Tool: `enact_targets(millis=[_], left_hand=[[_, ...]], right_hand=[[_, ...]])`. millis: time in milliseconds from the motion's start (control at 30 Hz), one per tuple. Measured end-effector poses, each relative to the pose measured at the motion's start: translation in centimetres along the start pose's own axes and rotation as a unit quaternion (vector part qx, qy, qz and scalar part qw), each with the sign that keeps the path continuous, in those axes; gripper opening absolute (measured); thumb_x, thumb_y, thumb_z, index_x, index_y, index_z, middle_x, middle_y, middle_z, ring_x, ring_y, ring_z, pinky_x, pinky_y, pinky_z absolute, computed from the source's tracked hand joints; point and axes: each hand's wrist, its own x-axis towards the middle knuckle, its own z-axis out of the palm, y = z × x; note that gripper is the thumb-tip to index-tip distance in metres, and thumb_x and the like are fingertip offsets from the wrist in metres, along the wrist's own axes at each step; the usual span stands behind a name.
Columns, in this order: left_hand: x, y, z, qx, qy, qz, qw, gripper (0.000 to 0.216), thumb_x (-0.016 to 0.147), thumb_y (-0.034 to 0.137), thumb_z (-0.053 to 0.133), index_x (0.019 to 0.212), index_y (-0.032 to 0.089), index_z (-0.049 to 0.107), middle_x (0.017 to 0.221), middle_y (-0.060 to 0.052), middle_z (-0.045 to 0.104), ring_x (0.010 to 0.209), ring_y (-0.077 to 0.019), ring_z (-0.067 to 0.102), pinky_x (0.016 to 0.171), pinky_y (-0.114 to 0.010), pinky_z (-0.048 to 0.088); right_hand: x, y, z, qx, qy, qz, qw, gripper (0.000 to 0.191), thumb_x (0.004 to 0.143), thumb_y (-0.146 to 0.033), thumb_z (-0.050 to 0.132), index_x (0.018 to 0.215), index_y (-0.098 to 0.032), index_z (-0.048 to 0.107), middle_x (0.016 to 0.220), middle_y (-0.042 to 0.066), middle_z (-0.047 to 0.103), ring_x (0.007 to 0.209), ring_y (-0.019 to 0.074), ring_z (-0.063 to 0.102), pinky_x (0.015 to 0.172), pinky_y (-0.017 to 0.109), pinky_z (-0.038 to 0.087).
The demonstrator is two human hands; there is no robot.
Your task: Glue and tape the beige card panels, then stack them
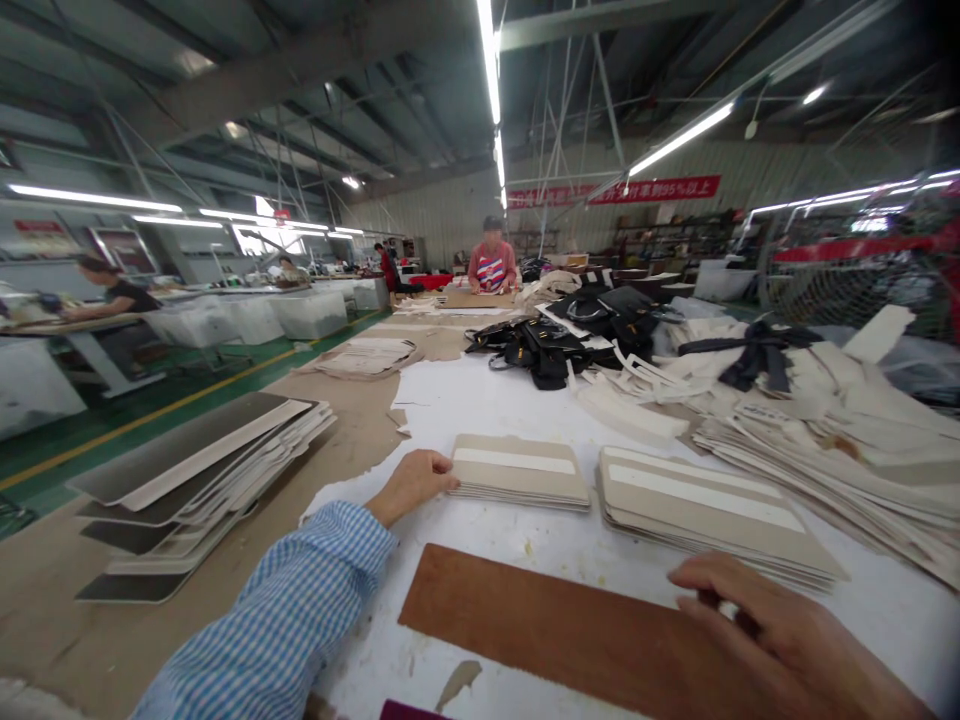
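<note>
Long flat rectangular strip [536,620]: reddish brown
Left round-cornered panel stack [519,474]: beige, lengthwise white band
Right round-cornered panel stack [709,510]: beige, matching white band
Cloth sleeve [300,585]: blue-and-white check
Fanned rectangular sheets [210,475]: dark grey, off-white
Paper-like covering sheet [465,400]: white, yellowish flecks
Heaped strappy pieces [546,350]: black, gold-coloured details

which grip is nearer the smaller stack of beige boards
Left. The left grip is at the left end of the stack; the right grip is farther off, to its right, by the brown panel.
</note>
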Motion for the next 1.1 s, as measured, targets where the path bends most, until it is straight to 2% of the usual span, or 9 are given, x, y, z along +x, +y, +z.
enact_targets(millis=[67,200,267,367,467,600,733,933,1100], left_hand=[[0.1,0.0,-0.1,0.006,-0.003,-0.004,1.0,0.032,0.096,0.047,0.07,0.1,0.015,0.07,0.102,-0.003,0.073,0.093,-0.0215,0.07,0.087,-0.041,0.059],[0.1,0.0,0.3,0.001,0.007,-0.012,1.0,0.029,0.096,0.044,0.07,0.102,0.016,0.07,0.099,-0.003,0.073,0.091,-0.0205,0.07,0.089,-0.042,0.058],[-0.1,0.1,0.7,-0.009,0.02,-0.017,1.0,0.029,0.097,0.042,0.069,0.108,0.016,0.069,0.101,-0.003,0.072,0.091,-0.0198,0.07,0.088,-0.043,0.059],[-0.4,0.2,1.3,-0.026,0.04,-0.022,0.999,0.028,0.098,0.04,0.069,0.112,0.016,0.068,0.104,-0.004,0.072,0.093,-0.0198,0.07,0.089,-0.043,0.06],[-0.8,0.3,1.6,-0.044,0.054,-0.022,0.997,0.026,0.098,0.039,0.07,0.111,0.016,0.069,0.106,-0.004,0.072,0.096,-0.0205,0.07,0.091,-0.043,0.059],[-1.2,0.1,1.9,-0.069,0.067,-0.023,0.995,0.025,0.098,0.037,0.07,0.111,0.016,0.069,0.108,-0.005,0.072,0.098,-0.0209,0.07,0.092,-0.044,0.059],[-1.3,0.1,2.1,-0.089,0.081,-0.027,0.992,0.025,0.098,0.038,0.07,0.11,0.017,0.069,0.108,-0.005,0.073,0.099,-0.0213,0.07,0.095,-0.046,0.058],[-1.3,0.0,2.1,-0.133,0.12,-0.041,0.983,0.023,0.097,0.039,0.07,0.104,0.017,0.07,0.106,-0.004,0.073,0.1,-0.0212,0.07,0.097,-0.046,0.057],[-1.3,-0.1,1.5,-0.189,0.166,-0.071,0.965,0.024,0.097,0.04,0.071,0.101,0.016,0.07,0.101,-0.004,0.073,0.096,-0.0202,0.071,0.093,-0.044,0.058]], right_hand=[[3.4,-3.1,-0.8,-0.028,-0.005,0.021,0.999,0.035,0.096,-0.05,0.048,0.109,-0.028,0.072,0.103,0.006,0.077,0.088,0.0238,0.073,0.077,0.033,0.059],[10.4,-7.2,-0.5,-0.147,-0.085,0.033,0.985,0.038,0.098,-0.021,0.043,0.131,-0.014,0.06,0.121,0.014,0.073,0.111,0.0234,0.069,0.096,0.032,0.051],[13.2,-7.9,0.5,-0.18,-0.104,0.039,0.977,0.044,0.096,-0.011,0.042,0.138,-0.01,0.055,0.124,0.018,0.072,0.113,0.0246,0.068,0.098,0.034,0.049],[15.8,-7.6,2.2,-0.224,-0.128,0.059,0.964,0.038,0.098,-0.006,0.043,0.132,-0.008,0.059,0.115,0.019,0.074,0.105,0.0261,0.071,0.094,0.038,0.051],[16.8,-6.6,3.7,-0.263,-0.141,0.083,0.951,0.027,0.104,-0.024,0.055,0.126,-0.012,0.063,0.109,0.011,0.074,0.099,0.0239,0.071,0.092,0.044,0.056],[17.0,-5.8,4.4,-0.284,-0.14,0.108,0.942,0.032,0.104,-0.039,0.06,0.124,-0.015,0.065,0.109,0.007,0.073,0.097,0.0222,0.071,0.092,0.046,0.058],[16.9,-5.7,3.8,-0.271,-0.131,0.127,0.945,0.028,0.104,-0.035,0.058,0.12,-0.014,0.066,0.104,0.007,0.073,0.095,0.0219,0.071,0.091,0.044,0.057],[17.2,-5.5,3.2,-0.168,-0.064,0.14,0.974,0.029,0.094,-0.021,0.054,0.12,-0.01,0.064,0.104,0.019,0.075,0.099,0.0315,0.071,0.087,0.043,0.051],[18.1,-5.5,3.8,0.007,0.03,0.141,0.99,0.042,0.084,-0.018,0.056,0.126,-0.018,0.057,0.109,0.01,0.072,0.092,0.0231,0.071,0.078,0.034,0.054]])
